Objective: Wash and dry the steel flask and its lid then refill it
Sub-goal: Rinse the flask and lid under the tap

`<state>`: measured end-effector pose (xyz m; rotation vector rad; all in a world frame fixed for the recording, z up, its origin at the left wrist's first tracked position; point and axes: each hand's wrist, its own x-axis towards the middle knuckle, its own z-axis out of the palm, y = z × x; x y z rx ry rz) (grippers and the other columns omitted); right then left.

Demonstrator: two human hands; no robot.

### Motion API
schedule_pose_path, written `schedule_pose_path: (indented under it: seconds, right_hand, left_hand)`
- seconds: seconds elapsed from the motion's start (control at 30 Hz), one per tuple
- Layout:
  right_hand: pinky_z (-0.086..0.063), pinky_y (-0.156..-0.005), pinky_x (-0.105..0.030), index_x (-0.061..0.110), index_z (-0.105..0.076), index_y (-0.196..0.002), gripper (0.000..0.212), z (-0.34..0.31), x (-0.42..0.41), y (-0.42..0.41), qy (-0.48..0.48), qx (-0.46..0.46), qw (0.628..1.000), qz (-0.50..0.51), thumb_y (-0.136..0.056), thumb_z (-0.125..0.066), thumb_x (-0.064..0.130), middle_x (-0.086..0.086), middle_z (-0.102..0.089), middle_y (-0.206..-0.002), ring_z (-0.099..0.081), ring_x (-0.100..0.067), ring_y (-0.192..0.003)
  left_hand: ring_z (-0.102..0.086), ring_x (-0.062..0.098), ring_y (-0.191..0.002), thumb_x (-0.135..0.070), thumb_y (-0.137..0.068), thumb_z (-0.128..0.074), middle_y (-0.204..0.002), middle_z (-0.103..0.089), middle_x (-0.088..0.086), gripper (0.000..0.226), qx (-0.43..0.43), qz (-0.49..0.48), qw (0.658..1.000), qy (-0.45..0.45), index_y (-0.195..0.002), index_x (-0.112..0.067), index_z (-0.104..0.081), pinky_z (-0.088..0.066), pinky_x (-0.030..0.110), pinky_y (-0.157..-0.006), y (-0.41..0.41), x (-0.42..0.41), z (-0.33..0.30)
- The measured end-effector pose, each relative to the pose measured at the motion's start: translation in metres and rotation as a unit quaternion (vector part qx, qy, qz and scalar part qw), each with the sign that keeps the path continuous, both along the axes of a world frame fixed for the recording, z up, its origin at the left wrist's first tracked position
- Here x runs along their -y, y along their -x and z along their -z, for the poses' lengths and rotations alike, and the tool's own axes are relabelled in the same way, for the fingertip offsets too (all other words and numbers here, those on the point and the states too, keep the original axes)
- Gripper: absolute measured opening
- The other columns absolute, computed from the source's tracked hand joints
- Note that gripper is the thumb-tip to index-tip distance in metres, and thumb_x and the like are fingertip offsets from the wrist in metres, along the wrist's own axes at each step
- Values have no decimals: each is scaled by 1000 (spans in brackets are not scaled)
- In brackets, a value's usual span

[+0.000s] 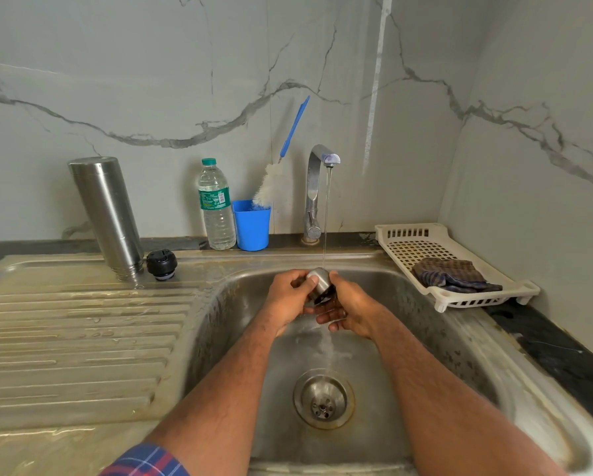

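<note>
So, labels first: the only print in view is sitting on the water bottle (216, 204), a green band with white text too small to read; the flask (106, 214) is showing no marking. Both hands are working over the sink (460, 338) under water running in a thin stream from the tap (317, 187). The steel cap (319, 281) is sitting between the two hands, its rounded top tilted up toward the stream, which is landing on it. The left hand (288, 300) is curling round the cap's left side, thumb lying across the steel near its top. The right hand (348, 309) is gripping it from the right and below, fingers curled under the dark open end; I cannot tell how deep they are reaching inside. The flask is standing upside down on the draining board (75, 338) to the left, mouth on the wet steel. The black stopper (161, 264) is sitting just beside the flask's mouth, on its right. The bottle is standing at the back ledge, touching a blue cup (252, 226) that is holding a bottle brush (271, 185) with a blue handle leaning on the wall. On the right a white plastic rack (408, 245) is carrying a dark checked cloth (453, 274).
</note>
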<state>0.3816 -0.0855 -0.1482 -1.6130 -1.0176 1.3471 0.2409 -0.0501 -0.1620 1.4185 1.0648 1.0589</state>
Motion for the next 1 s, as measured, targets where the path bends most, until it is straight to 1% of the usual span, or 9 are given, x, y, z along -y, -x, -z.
schedule_pose_path:
  seconds: [0.2,0.3,0.4,0.47,0.57,0.7,0.8,0.9,1.0]
  right_hand:
    - [-54,-62,-33,-1,-68,-105,85,3,-1,-1,24,-5,1000,12,-104,-13,64,-25,-74,-91,-70,-30,-76]
    - [-55,-62,-34,2,-67,-111,76,3,-1,0,13,-20,1000,12,-106,-18,59,-21,-71,-97,-68,-30,-81]
    - [-56,-66,-37,10,-63,-119,53,-1,1,1,-11,-46,999,18,-109,-25,45,-18,-68,-104,-65,-30,-89]
    - [-59,-68,-39,18,-55,-128,31,-1,0,-1,-49,-28,998,29,-108,-31,23,-18,-69,-103,-67,-29,-87]
    - [-62,-74,-42,24,-56,-128,44,-4,1,-4,-85,-5,996,28,-96,-37,0,-19,-71,-103,-69,-27,-87]
    - [-63,-76,-45,24,-57,-124,30,-7,6,-2,-70,-25,997,-13,-95,-56,22,-15,-69,-112,-72,-30,-97]
    - [-64,-73,-42,22,-57,-120,39,-2,3,-1,-66,27,997,-12,-90,-73,41,-7,-73,-107,-75,-24,-94]
    - [-64,-72,-40,16,-59,-116,42,1,2,0,-70,40,997,12,-90,-72,46,-7,-74,-103,-75,-24,-91]
    - [-64,-71,-37,14,-64,-113,45,1,0,-1,-64,25,997,36,-90,-71,52,-7,-73,-105,-73,-23,-92]
  left_hand:
    - [-68,20,-108,-17,-86,-80,-119,-70,4,44,10,19,1000,0,-128,-21,-67,-62,37,-83,-2,-2,3]
    - [-67,20,-113,-6,-77,-86,-123,-69,8,71,15,3,1000,-4,-140,-14,-56,-58,41,-97,-6,-4,5]
    - [-66,18,-115,3,-66,-90,-125,-69,6,91,-10,-15,999,-35,-145,-17,-50,-55,39,-101,-6,-4,5]
    - [-63,14,-118,11,-63,-87,-129,-66,2,96,-46,-19,996,-80,-146,-21,-50,-56,32,-98,-5,-3,3]
    - [-58,14,-125,21,-65,-79,-138,-61,1,100,-69,-18,990,-123,-147,-27,-49,-58,28,-94,-5,-2,2]
    - [-61,8,-118,19,-76,-73,-132,-60,-5,94,-83,-23,986,-142,-150,-32,-45,-57,17,-85,-7,0,1]
    - [-60,9,-119,20,-77,-70,-127,-61,-4,88,-83,-33,984,-154,-149,-25,-47,-55,21,-94,-7,1,-2]
    - [-62,12,-123,20,-76,-70,-129,-66,1,73,-105,-32,978,-179,-139,-15,-58,-51,16,-96,-9,2,-2]
    - [-65,6,-111,7,-76,-81,-116,-70,-6,58,-112,-56,974,-189,-126,-18,-66,-53,15,-91,-9,4,-2]
